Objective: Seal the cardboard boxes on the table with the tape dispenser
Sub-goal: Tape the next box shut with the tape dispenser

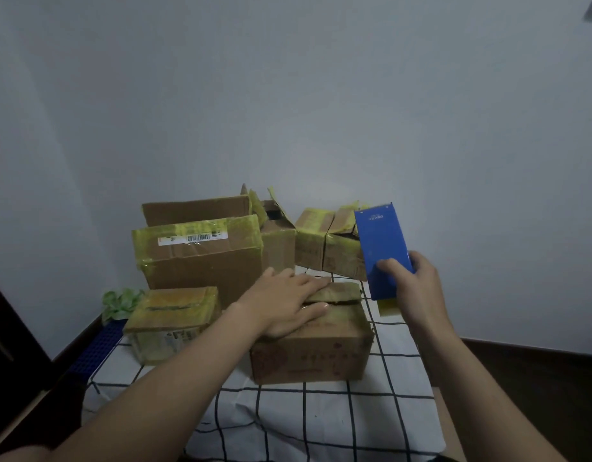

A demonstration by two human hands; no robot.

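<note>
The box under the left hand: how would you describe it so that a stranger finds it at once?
On the checked tablecloth, take the cardboard box nearest the person. Unlike its neighbours, the left hand presses its top flaps and its front bears faint reddish print.

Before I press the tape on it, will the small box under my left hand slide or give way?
Probably it dents a little: the small box looks worn and creased, and one top flap sits slightly raised. It may slide on the checked cloth, so the left hand lying flat on top likely helps.
</note>
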